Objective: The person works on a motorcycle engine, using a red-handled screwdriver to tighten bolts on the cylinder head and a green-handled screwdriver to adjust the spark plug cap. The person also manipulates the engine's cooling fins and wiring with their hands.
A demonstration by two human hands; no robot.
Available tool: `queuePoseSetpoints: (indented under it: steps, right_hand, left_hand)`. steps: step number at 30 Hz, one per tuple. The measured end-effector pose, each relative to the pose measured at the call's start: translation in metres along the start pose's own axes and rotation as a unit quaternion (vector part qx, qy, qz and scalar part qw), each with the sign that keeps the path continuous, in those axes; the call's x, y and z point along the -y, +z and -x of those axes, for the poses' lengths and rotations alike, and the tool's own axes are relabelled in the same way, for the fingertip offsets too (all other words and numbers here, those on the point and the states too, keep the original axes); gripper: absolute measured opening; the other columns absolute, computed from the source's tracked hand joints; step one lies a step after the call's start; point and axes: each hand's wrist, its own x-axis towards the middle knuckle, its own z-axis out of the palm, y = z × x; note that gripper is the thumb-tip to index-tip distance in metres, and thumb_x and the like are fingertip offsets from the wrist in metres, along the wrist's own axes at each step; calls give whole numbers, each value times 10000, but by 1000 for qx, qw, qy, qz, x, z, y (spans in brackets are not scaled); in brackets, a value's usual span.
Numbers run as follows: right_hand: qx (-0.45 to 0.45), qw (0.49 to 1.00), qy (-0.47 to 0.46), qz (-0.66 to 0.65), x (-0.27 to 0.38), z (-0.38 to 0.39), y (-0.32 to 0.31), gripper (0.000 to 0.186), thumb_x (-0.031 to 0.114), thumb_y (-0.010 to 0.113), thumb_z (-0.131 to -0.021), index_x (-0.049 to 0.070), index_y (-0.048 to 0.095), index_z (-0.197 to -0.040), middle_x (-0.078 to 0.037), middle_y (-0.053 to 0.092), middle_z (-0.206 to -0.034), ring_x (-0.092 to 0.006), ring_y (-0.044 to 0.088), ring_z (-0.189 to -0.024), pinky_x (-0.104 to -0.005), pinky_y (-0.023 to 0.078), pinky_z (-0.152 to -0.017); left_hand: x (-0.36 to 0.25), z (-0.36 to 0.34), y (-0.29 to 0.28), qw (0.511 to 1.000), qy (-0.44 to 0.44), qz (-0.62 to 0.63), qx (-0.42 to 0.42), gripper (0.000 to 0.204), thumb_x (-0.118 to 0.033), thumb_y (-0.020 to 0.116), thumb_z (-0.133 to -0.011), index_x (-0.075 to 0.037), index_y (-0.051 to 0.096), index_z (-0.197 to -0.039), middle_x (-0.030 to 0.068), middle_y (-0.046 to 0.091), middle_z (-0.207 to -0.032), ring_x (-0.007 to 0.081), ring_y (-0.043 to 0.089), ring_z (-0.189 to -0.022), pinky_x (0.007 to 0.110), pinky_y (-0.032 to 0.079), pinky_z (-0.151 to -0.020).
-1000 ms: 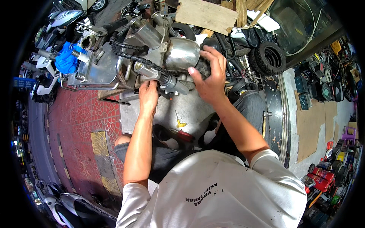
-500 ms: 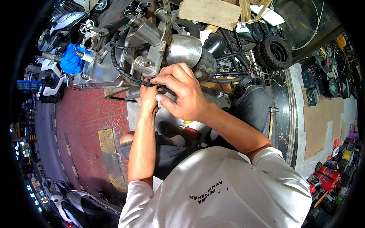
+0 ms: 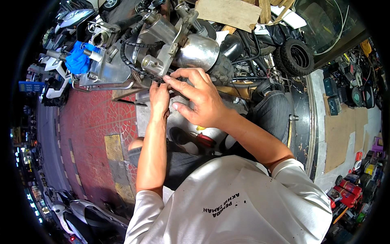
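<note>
My left hand (image 3: 159, 97) is closed round the lower end of a black, tape-wrapped wire harness (image 3: 126, 62). Close on its right, my right hand (image 3: 201, 99) has its index fingertip at the harness by my left fingers; its thumb stands apart and I see nothing gripped in it. The harness curves down in front of a metal assembly with a shiny rounded canister (image 3: 197, 53) and a short silver cylinder (image 3: 152, 64). The stretch of harness inside my left fingers is hidden.
Red-handled pliers (image 3: 206, 140) lie on the floor between my feet. A blue cloth or bag (image 3: 81, 57) hangs on the metal frame at left. Small tires (image 3: 298, 57) and a wooden board (image 3: 227, 14) are behind. A hammer (image 3: 291, 118) is right of my knee.
My right thumb and index finger have spread apart, and the index fingertip has risen slightly. My left hand keeps its hold on the harness. The view has shifted a little.
</note>
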Motion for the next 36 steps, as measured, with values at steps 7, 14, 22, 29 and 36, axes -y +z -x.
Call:
queuePoseSetpoints:
  steps: [7,14,22,29,36]
  right_hand:
    - [31,999,-4,31,3,-1,-7,705,188,834,-790,125,633,-1463,-112,588,-1368,-338,546,-1228,-472,441,-1004]
    - [46,997,-28,60,-5,3,-10,576,188,802,-824,82,673,-1376,-145,624,-1331,-354,607,-1199,-470,502,-1014]
    - [317,930,186,-12,-47,116,61,157,173,721,-873,95,692,-1006,-125,712,-988,-365,698,-973,-507,547,-856]
    - [512,805,250,163,-165,271,201,504,174,670,-865,93,635,-1361,-217,588,-1430,-416,573,-1339,-516,489,-1095]
    - [455,822,178,292,-201,333,235,288,272,533,-974,135,718,-1147,-139,663,-1210,-321,599,-1172,-486,491,-991]
  left_hand:
    - [-37,18,-8,937,348,-17,-11,316,-309,570,-1017,-22,657,-1117,46,675,-1002,145,640,-933,288,500,-841]
    - [-57,31,10,965,255,-55,-14,473,-377,758,-977,29,672,-1203,52,702,-1032,147,644,-929,305,534,-838]
    - [-65,31,15,935,339,-103,15,358,-213,719,-981,30,688,-1242,39,698,-978,118,602,-897,280,502,-837]
    - [-65,29,19,940,325,-83,63,428,-220,656,-1019,45,556,-1339,86,656,-1112,161,575,-1035,336,470,-939]
    - [-57,21,12,948,306,-59,62,507,-307,635,-993,35,525,-1350,90,637,-1114,163,565,-1020,343,458,-944]
